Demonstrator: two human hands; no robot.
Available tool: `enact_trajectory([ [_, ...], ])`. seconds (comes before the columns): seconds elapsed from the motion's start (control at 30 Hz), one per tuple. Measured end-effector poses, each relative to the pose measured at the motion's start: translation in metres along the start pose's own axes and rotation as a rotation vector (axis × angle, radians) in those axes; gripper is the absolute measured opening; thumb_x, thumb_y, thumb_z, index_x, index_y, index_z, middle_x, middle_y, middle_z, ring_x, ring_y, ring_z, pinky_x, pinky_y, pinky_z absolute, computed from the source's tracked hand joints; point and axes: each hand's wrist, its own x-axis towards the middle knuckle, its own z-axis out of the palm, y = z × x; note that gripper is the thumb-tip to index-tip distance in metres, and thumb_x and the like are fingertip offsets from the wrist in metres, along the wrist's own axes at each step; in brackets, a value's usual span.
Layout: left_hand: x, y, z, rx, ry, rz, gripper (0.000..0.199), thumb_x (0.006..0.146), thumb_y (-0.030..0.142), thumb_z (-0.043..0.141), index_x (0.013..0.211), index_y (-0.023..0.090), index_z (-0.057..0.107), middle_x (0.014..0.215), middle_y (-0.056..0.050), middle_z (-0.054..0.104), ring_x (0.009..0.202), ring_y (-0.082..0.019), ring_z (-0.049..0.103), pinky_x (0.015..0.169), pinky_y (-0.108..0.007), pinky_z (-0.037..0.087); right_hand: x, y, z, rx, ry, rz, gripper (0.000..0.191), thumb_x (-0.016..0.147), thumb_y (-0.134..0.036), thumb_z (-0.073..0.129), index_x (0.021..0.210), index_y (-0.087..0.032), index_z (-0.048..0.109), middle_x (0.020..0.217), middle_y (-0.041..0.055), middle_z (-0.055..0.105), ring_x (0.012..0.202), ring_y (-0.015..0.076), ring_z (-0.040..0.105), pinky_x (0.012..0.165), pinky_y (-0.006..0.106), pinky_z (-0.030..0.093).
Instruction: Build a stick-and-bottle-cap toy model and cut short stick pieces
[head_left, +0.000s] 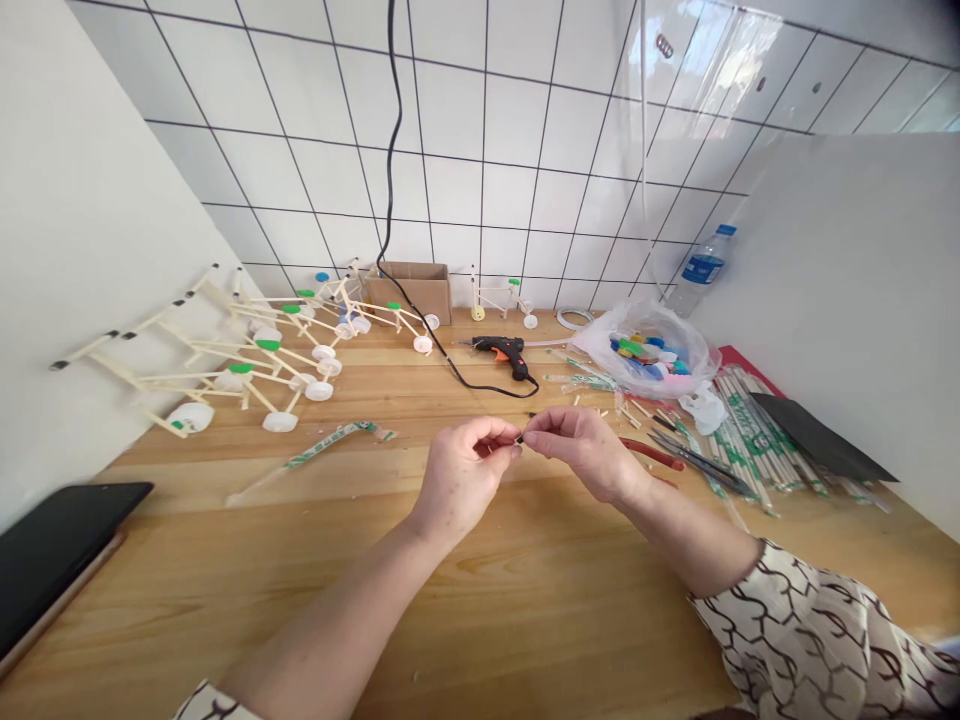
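Over the middle of the wooden table, my left hand and my right hand meet fingertip to fingertip. Both pinch a small black piece; most of it is covered by the fingers, so its kind does not show. Just beyond them lies a black glue gun with an orange trigger, its nozzle pointing left. Beside my right wrist are red-handled pliers, partly hidden by the hand, and a pair of scissors.
Several small stick-built tricycle models with bottle-cap wheels stand at the left. A cardboard box is at the back. On the right are a plastic bag of caps, wrapped chopsticks and a water bottle. A dark tablet lies front left.
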Motion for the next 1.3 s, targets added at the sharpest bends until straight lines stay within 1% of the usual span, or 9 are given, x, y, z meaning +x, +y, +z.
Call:
enact_trajectory([
  [0.17,-0.001,-0.004,0.001,0.117,0.025,0.105,0.011,0.068,0.009,0.06,0.071,0.017,0.068,0.073,-0.002,0.069,0.064,-0.014,0.059,0.064,-0.024,0.046,0.001,0.003,-0.001,-0.055,0.012,-0.006,0.016,0.067,-0.031,0.063,0.067,-0.015,0.061,0.061,-0.0025,0.055,0.056,0.0086,0.043,0.055,0.024,0.031],
  [0.33,0.001,-0.005,-0.002,0.068,0.031,0.072,0.01,0.069,0.011,0.06,0.071,0.016,0.068,0.074,-0.003,0.069,0.065,-0.014,0.059,0.063,-0.024,0.045,0.0,0.005,-0.001,-0.087,0.014,-0.013,0.023,0.069,-0.037,0.063,0.067,-0.014,0.061,0.06,-0.0021,0.053,0.056,0.0084,0.042,0.054,0.024,0.031],
  [0.43,0.004,-0.007,-0.003,-0.042,0.041,-0.011,0.007,0.068,0.015,0.063,0.073,0.016,0.068,0.071,-0.002,0.068,0.063,-0.014,0.058,0.062,-0.024,0.045,-0.001,0.008,0.002,-0.086,-0.014,-0.017,0.021,0.07,-0.035,0.062,0.072,-0.014,0.061,0.064,-0.0013,0.055,0.058,0.0089,0.044,0.055,0.024,0.034],
  [0.53,0.006,-0.01,-0.001,-0.214,0.076,-0.119,0.01,0.065,0.018,0.067,0.074,0.016,0.068,0.067,-0.001,0.066,0.062,-0.013,0.057,0.061,-0.024,0.044,-0.004,0.01,0.009,-0.088,-0.065,-0.02,0.014,0.07,-0.026,0.061,0.078,-0.014,0.061,0.071,0.0001,0.058,0.064,0.0103,0.049,0.06,0.025,0.038],
  [0.63,0.006,-0.012,0.003,-0.423,0.139,-0.196,0.012,0.059,0.017,0.071,0.07,0.016,0.067,0.065,0.001,0.064,0.062,-0.01,0.055,0.061,-0.022,0.044,-0.007,0.011,0.018,-0.113,-0.108,-0.018,0.011,0.07,-0.02,0.059,0.08,-0.014,0.059,0.075,0.0016,0.059,0.067,0.0118,0.052,0.063,0.026,0.041],
  [0.73,0.004,-0.01,0.007,-0.579,0.173,-0.235,0.014,0.055,0.014,0.072,0.068,0.015,0.067,0.064,0.001,0.063,0.062,-0.009,0.054,0.062,-0.021,0.045,-0.01,0.012,0.028,-0.076,-0.096,-0.024,0.011,0.069,-0.02,0.06,0.077,-0.014,0.055,0.076,0.0022,0.059,0.068,0.0126,0.054,0.065,0.028,0.043],
  [0.9,-0.001,-0.006,0.011,-0.67,0.17,-0.262,0.016,0.056,0.015,0.073,0.07,0.016,0.067,0.066,0.002,0.063,0.062,-0.009,0.055,0.054,-0.019,0.043,-0.012,0.016,0.037,0.07,-0.043,-0.017,0.018,0.071,-0.028,0.061,0.076,-0.017,0.048,0.069,-0.0007,0.056,0.062,0.0115,0.054,0.06,0.027,0.044],
  [1.07,-0.003,-0.006,0.011,-0.689,0.145,-0.258,0.015,0.057,0.016,0.073,0.071,0.016,0.066,0.066,0.002,0.062,0.058,-0.009,0.053,0.045,-0.018,0.04,-0.013,0.015,0.037,0.087,-0.031,-0.011,0.017,0.073,-0.03,0.058,0.073,-0.018,0.046,0.062,-0.0024,0.056,0.056,0.0104,0.054,0.055,0.025,0.043],
  [1.3,0.001,-0.006,0.008,-0.661,0.16,-0.242,0.015,0.056,0.012,0.074,0.069,0.015,0.068,0.068,0.001,0.065,0.064,-0.008,0.056,0.064,-0.02,0.045,-0.011,0.017,0.036,-0.004,0.011,-0.084,0.014,0.073,-0.026,0.056,0.07,-0.018,0.045,0.06,-0.0039,0.051,0.055,0.0089,0.048,0.053,0.023,0.039],
])
